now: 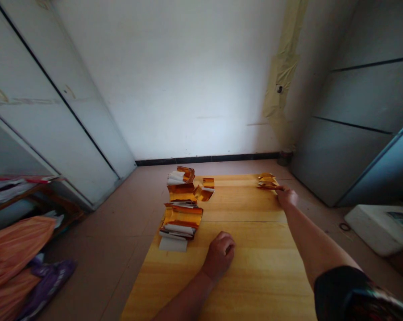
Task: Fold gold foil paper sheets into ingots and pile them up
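Note:
A long pale wooden board (234, 200) lies on the floor with folded gold-and-white paper on its left side. The largest stack of folded gold paper (181, 218) sits near the board's left edge, with a white paper sheet (172, 244) under its near end. Farther back lie a smaller gold-and-white bundle (180, 176) and a loose gold piece (204, 190). My right hand (287, 197) reaches to the far right of the board, its fingertips pinching a small folded gold paper pile (267, 181). My left hand (219, 256) rests on the board in a loose fist, holding nothing.
White cabinets (60, 107) stand at the left, with a wooden shelf (17, 196) and orange and purple bags (14, 254) below. A grey cabinet (351, 125) and a white box (378, 227) stand at the right. Tiled floor surrounds the board.

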### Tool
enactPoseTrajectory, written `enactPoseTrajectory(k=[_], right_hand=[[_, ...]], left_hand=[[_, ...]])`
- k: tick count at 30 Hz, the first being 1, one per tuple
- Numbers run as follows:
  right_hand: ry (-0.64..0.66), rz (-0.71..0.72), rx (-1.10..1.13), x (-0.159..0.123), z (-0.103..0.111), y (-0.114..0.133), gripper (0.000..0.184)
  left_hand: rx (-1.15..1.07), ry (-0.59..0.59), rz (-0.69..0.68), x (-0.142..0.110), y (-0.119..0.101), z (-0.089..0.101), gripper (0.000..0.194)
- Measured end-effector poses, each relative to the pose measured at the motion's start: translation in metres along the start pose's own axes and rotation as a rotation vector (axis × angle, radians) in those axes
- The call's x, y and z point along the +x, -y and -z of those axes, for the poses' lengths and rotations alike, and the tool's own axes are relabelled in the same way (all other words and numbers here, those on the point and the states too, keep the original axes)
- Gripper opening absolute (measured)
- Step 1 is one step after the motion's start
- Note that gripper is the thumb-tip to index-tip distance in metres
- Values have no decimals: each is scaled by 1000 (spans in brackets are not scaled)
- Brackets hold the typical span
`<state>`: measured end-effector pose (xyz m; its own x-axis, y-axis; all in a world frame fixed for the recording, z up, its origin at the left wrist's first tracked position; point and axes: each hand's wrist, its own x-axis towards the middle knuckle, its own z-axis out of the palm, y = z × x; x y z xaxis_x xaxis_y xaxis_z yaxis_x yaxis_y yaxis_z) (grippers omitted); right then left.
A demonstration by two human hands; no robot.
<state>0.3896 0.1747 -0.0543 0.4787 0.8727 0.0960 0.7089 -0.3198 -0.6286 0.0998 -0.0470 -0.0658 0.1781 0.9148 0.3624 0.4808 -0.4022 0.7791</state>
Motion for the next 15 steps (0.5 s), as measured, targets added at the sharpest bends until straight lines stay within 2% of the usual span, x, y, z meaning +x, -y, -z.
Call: enactPoseTrajectory(k=[8, 13, 15], right_hand=[[10, -44, -175, 11, -8, 3, 30], [30, -82, -235, 4, -7, 8, 36], [25, -37, -214, -1, -5, 8, 37]], left_hand=[[16, -12, -17, -2, 3, -3, 19], [18, -25, -20, -2, 5, -3, 20], [15, -29, -26, -2, 5, -3, 20]])
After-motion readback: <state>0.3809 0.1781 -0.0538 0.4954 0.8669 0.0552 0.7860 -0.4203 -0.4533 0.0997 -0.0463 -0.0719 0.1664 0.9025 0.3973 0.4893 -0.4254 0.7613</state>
